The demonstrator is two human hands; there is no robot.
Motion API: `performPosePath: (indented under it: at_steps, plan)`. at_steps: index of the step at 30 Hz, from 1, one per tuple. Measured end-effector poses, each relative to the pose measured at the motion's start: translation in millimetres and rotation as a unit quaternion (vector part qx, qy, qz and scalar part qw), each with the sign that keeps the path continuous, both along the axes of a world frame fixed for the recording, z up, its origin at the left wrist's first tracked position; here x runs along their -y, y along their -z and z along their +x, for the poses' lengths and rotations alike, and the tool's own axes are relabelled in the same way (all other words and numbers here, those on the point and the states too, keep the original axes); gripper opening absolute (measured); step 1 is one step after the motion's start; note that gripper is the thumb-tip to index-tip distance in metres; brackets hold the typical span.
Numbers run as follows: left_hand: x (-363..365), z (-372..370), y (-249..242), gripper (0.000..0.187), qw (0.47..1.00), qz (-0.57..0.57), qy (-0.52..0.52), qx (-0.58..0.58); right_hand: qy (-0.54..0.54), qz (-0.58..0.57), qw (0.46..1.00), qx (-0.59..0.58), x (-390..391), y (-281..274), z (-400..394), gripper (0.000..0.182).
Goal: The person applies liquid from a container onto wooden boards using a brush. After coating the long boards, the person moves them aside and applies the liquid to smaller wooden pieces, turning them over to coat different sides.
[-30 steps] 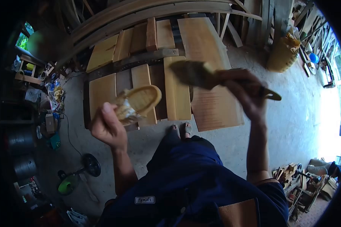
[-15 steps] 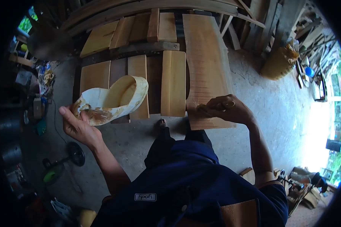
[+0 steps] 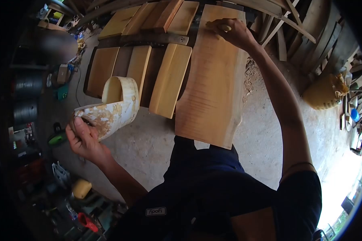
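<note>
My left hand (image 3: 86,138) grips a cut-open white plastic jug (image 3: 122,98) by its handle end, its outside stained with brown patches. The jug hangs in the air left of a long, wide wooden board (image 3: 213,84), and what it contains cannot be seen. Over the far end of that board, my right hand (image 3: 234,32) is closed round a brush (image 3: 225,28). Only the pale end of its handle and a bit of brown at the front show; the fingers cover the rest. Its tip appears to touch the wood.
Shorter boards lie left of the long one, among them a yellowish board (image 3: 171,78) and a reddish board (image 3: 167,16). A yellow sack (image 3: 325,92) stands on the concrete floor at right. Leaning planks (image 3: 321,44) fill the back right. Shavings lie beside the long board.
My right hand has moved with the brush from the long board's near end to its far end. The view has shifted and turned; the jug is still in my left hand.
</note>
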State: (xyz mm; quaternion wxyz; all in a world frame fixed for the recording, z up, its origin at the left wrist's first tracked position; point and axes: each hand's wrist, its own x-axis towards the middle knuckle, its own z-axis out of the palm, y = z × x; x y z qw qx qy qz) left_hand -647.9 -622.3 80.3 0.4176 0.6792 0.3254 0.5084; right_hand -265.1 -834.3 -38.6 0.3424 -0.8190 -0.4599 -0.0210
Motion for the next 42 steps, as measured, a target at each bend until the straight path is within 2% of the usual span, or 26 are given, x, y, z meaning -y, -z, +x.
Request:
performPosePath:
  at_steps: [1, 2, 3, 5, 7, 9, 10, 11, 12, 14, 17, 19, 21, 23, 25, 26, 27, 29, 30, 31, 32, 33, 35, 37, 41, 42]
  plan:
    - [13, 0, -5, 0.018, 0.999, 0.004, -0.048, 0.013, -0.005, -0.022, 0.997, 0.067, 0, 10, 1, 0.017]
    - [24, -5, -9, 0.019, 0.999, 0.015, -0.046, 0.002, -0.009, -0.043, 0.99, 0.137, -1, 20, 0, 0.018]
    - [29, -12, -11, 0.019, 0.998, 0.018, -0.053, 0.003, -0.054, -0.092, 0.988, 0.111, 1, 31, -7, 0.022]
    - [37, -25, -11, 0.017, 0.999, 0.007, -0.035, 0.038, -0.076, -0.141, 0.954, 0.254, 16, 42, -48, 0.024]
    - [44, -34, -11, 0.017, 0.998, -0.007, -0.055, 0.041, -0.124, -0.113, 0.968, 0.185, 35, 47, -103, 0.026]
    - [49, -42, -6, 0.017, 0.997, -0.023, -0.058, 0.048, -0.127, -0.072, 0.958, 0.249, 63, -21, -170, 0.026]
    - [54, -45, 3, 0.018, 0.997, -0.024, -0.059, 0.051, -0.194, -0.033, 0.977, 0.081, 77, -11, -196, 0.024]
    - [58, -47, 11, 0.02, 0.995, -0.025, -0.077, 0.054, -0.267, 0.015, 0.959, -0.089, 81, 1, -209, 0.023]
    - [66, -47, 13, 0.022, 0.996, -0.004, -0.076, 0.048, -0.253, 0.002, 0.964, -0.079, 88, -8, -218, 0.023]
    - [75, -53, 19, 0.023, 0.997, 0.005, -0.06, 0.056, -0.224, -0.105, 0.902, -0.353, 102, -24, -231, 0.021]
    - [81, -54, 21, 0.025, 0.996, 0.011, -0.074, 0.051, -0.222, -0.1, 0.901, -0.359, 102, -2, -206, 0.023]
    - [79, -57, 19, 0.026, 0.995, -0.024, -0.076, 0.06, -0.172, -0.128, 0.891, -0.401, 94, -3, -164, 0.023]
    - [81, -61, 17, 0.027, 0.993, -0.022, -0.1, 0.057, -0.149, -0.081, 0.919, -0.355, 91, 12, -110, 0.023]
    - [87, -60, 14, 0.028, 0.99, -0.02, -0.127, 0.053, -0.113, -0.046, 0.964, -0.238, 88, 13, -63, 0.021]
    - [102, -54, 8, 0.03, 0.982, -0.017, -0.17, 0.074, -0.066, -0.008, 0.996, -0.065, 86, 4, -36, 0.02]
    - [107, -54, 8, 0.03, 0.981, -0.016, -0.179, 0.071, -0.005, -0.04, 0.999, -0.036, 83, 3, -28, 0.018]
    - [110, -53, 9, 0.025, 0.981, -0.015, -0.183, 0.064, -0.013, -0.04, 0.998, -0.039, 82, 10, -22, 0.018]
    - [114, -40, 9, 0.025, 0.98, -0.01, -0.189, 0.057, -0.034, -0.071, 0.99, 0.119, 76, 36, -7, 0.022]
    - [116, -35, 6, 0.025, 0.979, -0.009, -0.194, 0.056, -0.064, -0.066, 0.981, 0.173, 72, 49, -15, 0.022]
    - [117, -26, 4, 0.025, 0.979, -0.008, -0.198, 0.054, -0.132, 0.013, 0.98, 0.147, 81, 28, -41, 0.023]
    - [118, -18, 1, 0.025, 0.979, -0.004, -0.199, 0.052, -0.092, -0.127, 0.962, 0.226, 88, -5, -80, 0.022]
    - [120, -9, 0, 0.025, 0.979, -0.01, -0.195, 0.049, -0.192, -0.016, 0.981, 0.021, 90, 1, -95, 0.022]
    - [134, 12, -3, 0.024, 0.98, -0.015, -0.195, 0.039, -0.264, 0.014, 0.952, -0.157, 108, 8, -131, 0.021]
    - [147, 33, -14, 0.035, 0.984, 0.011, -0.179, 0.024, -0.284, 0.015, 0.91, -0.303, 120, 10, -159, 0.018]
    - [165, 60, -26, 0.035, 0.987, 0.048, -0.148, 0.042, -0.321, -0.045, 0.856, -0.402, 125, 1, -144, 0.018]
    - [167, 64, -27, 0.028, 0.986, 0.05, -0.155, 0.046, -0.312, -0.057, 0.841, -0.438, 122, 6, -128, 0.02]
